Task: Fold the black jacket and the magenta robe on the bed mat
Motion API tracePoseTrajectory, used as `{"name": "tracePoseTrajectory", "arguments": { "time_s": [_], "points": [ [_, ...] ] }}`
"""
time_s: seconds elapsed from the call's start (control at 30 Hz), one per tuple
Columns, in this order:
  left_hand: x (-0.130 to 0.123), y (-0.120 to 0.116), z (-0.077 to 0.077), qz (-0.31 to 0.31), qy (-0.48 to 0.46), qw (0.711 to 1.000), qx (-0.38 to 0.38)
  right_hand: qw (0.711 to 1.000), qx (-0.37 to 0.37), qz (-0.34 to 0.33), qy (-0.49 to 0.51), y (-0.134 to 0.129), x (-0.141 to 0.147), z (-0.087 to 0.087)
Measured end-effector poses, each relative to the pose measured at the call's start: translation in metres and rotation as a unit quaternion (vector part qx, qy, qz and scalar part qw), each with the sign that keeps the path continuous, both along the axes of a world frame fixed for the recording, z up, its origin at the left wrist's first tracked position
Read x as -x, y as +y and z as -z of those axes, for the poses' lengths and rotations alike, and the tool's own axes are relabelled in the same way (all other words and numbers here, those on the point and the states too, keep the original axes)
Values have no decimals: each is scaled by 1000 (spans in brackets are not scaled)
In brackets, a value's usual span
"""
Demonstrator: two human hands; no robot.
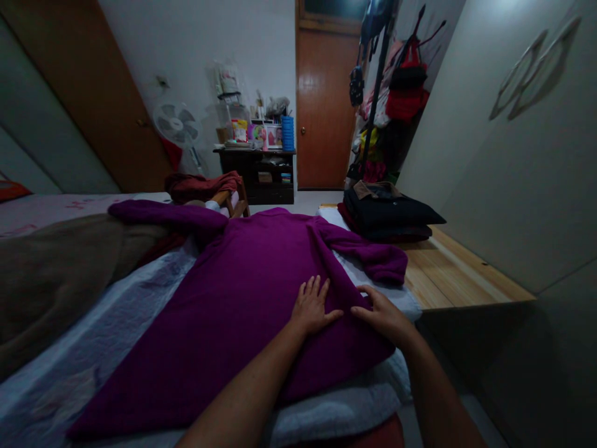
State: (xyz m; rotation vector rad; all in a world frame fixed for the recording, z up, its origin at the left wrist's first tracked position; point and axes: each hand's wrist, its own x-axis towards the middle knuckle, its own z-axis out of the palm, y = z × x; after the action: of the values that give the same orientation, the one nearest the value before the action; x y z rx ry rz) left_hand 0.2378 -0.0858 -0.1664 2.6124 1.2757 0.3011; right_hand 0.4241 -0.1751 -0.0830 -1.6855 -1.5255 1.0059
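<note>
A long-sleeved purple garment (242, 298) lies spread out in front of me, its neckline at the far end and its hem towards me. One sleeve (172, 214) stretches out to the left; the other sleeve (373, 255) bends to the right. A fold runs down the garment's right side. My left hand (313, 308) rests flat on the cloth beside this fold, fingers stretched out. At the right edge, my right hand (387, 316) touches the cloth with thumb and forefinger apart; its other fingers are mostly hidden.
A pale quilted cover (153, 292) lies under the garment. Brown cloth (60, 267) is at left, a reddish garment (203, 185) on a wooden chair beyond. Folded dark clothes (392, 211) sit on a wooden board (466, 274) at right, beside a pale cabinet (522, 186).
</note>
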Motion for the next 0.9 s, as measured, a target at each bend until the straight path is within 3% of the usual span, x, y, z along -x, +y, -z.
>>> {"name": "tracePoseTrajectory", "arguments": {
  "time_s": [0.27, 0.67, 0.8, 0.9],
  "points": [
    [-2, 1, 7, -11, 6, 999, -32, 995, -28, -72, -60, -19, 2, -11],
    [0, 2, 11, -2, 18, 997, -70, 990, -27, -134, 36, -16, 15, -12],
    [0, 0, 8, -1, 28, 997, -65, 988, -14, -98, 117, -10, 10, -2],
    [-2, -1, 6, -8, 16, 998, -61, 996, -59, -14, 67, -2, -1, 7]
  ]
}}
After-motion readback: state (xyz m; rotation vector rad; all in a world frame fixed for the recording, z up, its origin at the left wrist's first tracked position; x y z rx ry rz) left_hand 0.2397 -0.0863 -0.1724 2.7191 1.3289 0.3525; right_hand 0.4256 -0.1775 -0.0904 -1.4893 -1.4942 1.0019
